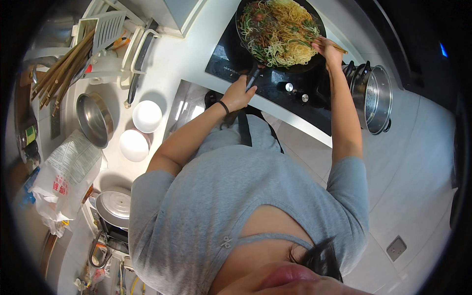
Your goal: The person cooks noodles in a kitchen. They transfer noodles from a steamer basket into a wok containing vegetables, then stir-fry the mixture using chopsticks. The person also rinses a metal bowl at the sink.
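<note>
My left hand (pixel 238 93) is closed around the black handle (pixel 253 76) of a dark wok (pixel 241 40). The wok stands on a black glass cooktop (pixel 228 55) at the top of the view. Noodles (pixel 285 22) fill it, some browned and some pale, mixed with green vegetable strips and darker bits. At the wok's right side, my right hand (pixel 326 49) grips wooden chopsticks (pixel 339 48). Their tips reach into the noodles near the rim. Two round knobs (pixel 289 87) sit on the cooktop below the wok.
Right of the cooktop stands a steel steamer pot (pixel 376 99). Two white bowls (pixel 147 116) and a steel basin (pixel 95 120) are on the left counter. Beyond them are a rack holding several chopsticks (pixel 66 70), a plastic bag (pixel 70 173) and a lidded pot (pixel 114 206).
</note>
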`<action>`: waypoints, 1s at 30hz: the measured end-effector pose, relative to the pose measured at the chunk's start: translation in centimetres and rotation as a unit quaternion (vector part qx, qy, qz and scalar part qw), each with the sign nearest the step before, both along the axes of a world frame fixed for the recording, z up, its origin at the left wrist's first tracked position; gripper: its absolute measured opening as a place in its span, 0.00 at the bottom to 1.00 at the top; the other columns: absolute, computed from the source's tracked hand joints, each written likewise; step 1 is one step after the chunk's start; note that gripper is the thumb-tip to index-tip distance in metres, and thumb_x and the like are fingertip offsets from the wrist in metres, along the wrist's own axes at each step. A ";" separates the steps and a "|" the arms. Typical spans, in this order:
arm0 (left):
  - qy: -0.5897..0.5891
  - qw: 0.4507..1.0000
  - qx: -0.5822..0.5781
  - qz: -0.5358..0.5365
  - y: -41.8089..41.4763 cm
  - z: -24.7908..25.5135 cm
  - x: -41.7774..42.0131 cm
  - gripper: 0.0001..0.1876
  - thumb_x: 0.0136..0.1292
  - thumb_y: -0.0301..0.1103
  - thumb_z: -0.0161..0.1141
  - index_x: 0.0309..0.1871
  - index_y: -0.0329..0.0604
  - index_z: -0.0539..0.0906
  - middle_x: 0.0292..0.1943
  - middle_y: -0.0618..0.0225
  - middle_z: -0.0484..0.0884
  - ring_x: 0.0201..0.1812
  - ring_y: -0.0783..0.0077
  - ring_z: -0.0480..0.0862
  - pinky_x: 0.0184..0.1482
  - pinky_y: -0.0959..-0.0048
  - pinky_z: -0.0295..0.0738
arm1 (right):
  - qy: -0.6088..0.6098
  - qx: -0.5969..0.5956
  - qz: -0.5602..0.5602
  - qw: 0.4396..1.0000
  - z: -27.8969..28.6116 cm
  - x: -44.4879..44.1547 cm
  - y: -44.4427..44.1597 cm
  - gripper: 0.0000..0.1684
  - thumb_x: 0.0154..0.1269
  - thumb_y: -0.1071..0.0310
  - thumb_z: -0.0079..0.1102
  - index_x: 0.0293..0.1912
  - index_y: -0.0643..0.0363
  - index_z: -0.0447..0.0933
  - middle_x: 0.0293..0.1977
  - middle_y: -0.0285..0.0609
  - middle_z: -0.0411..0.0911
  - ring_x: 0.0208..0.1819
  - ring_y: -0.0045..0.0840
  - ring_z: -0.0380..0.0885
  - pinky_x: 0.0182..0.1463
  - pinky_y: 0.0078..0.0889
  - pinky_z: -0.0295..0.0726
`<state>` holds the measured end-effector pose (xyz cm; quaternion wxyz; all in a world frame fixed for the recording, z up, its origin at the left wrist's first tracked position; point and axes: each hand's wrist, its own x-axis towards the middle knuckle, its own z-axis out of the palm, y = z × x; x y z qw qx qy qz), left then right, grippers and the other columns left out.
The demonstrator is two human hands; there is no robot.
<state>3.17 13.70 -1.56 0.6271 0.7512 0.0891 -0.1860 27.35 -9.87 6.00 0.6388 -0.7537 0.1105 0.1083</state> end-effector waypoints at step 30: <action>-0.048 0.998 0.038 0.011 -0.3 -0.2 -0.3 0.18 0.66 0.39 0.55 0.44 0.32 0.66 0.21 0.63 0.72 0.15 0.72 0.75 0.18 0.72 0.72 | 0.128 0.491 -0.141 0.850 -3.1 -2.9 -2.8 0.18 0.64 0.76 0.42 0.49 0.79 0.69 0.45 0.62 0.76 0.46 0.48 0.79 0.49 0.40 0.84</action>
